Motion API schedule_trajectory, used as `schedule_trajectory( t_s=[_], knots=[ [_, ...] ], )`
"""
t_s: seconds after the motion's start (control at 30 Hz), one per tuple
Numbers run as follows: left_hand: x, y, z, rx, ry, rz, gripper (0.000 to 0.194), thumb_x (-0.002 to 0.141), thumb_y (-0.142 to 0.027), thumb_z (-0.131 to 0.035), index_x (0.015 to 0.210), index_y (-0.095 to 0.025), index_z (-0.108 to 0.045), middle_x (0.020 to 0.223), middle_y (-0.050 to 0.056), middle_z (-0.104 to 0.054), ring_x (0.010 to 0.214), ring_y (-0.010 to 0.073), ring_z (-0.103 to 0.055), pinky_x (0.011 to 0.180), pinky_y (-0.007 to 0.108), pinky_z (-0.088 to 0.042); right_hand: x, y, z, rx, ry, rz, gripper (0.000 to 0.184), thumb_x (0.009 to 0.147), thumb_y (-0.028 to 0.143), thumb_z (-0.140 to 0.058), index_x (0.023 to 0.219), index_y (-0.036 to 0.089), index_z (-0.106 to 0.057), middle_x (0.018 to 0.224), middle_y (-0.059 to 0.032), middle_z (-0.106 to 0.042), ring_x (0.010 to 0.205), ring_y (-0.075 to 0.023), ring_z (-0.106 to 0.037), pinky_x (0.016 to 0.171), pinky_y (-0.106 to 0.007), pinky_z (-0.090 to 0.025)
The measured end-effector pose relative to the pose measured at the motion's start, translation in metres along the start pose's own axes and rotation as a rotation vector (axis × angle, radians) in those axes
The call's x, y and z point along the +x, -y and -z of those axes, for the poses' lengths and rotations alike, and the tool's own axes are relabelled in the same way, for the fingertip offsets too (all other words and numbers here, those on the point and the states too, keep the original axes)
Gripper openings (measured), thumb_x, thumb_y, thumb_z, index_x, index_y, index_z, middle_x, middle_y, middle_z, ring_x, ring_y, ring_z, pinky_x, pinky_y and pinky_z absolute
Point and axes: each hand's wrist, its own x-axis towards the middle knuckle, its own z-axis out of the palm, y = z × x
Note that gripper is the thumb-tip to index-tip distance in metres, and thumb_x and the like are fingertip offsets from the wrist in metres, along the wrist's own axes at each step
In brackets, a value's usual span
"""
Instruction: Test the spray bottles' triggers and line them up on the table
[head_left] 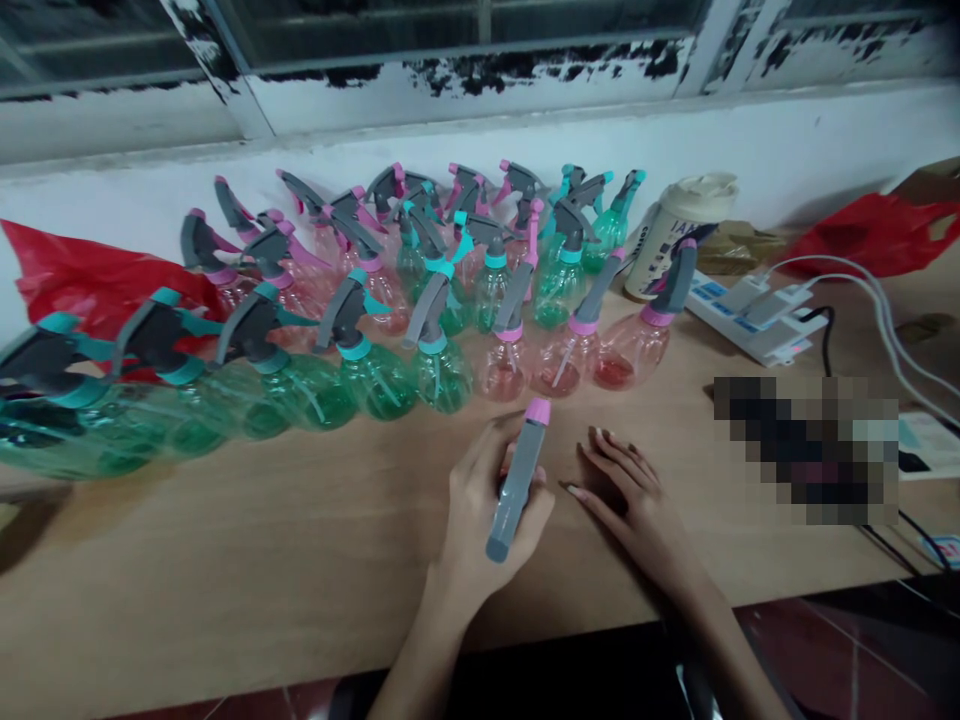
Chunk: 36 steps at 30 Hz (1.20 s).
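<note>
My left hand (476,505) is wrapped around a spray bottle, and its grey sprayer head with a pink nozzle (517,480) sticks up between thumb and fingers. That nozzle points away from me, toward the rows of bottles; the bottle's body is hidden by my hand. To the right, my right hand (630,495) rests on the wooden table (300,570), open, fingers apart and holding nothing. Just beyond my hands stand a pink spray bottle (501,365) and a green spray bottle (442,375), each with coloured liquid low inside.
Several more pink and green spray bottles (375,380) stand in rows toward the wall. A paper cup (667,235) and a power strip (750,320) with white cables are at the back right. Red plastic bags (877,235) lie at both sides. A blurred-out object (806,450) lies right.
</note>
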Motion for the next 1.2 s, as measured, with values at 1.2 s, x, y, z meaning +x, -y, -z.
schedule_trajectory(
  t_s=[1.2],
  knots=[
    [0.010, 0.013, -0.009, -0.013, 0.015, 0.076, 0.029, 0.080, -0.024, -0.062, 0.109, -0.020, -0.059, 0.079, 0.001, -0.062, 0.067, 0.0161, -0.062, 0.069, 0.031, -0.052, 0.003, 0.000, 0.004, 0.036, -0.026, 0.028, 0.045, 0.089, 0.038, -0.053, 0.129, 0.017, -0.052, 0.136, -0.0120, -0.053, 0.130, -0.0251, -0.044, 0.108, -0.051, -0.033]
  ],
)
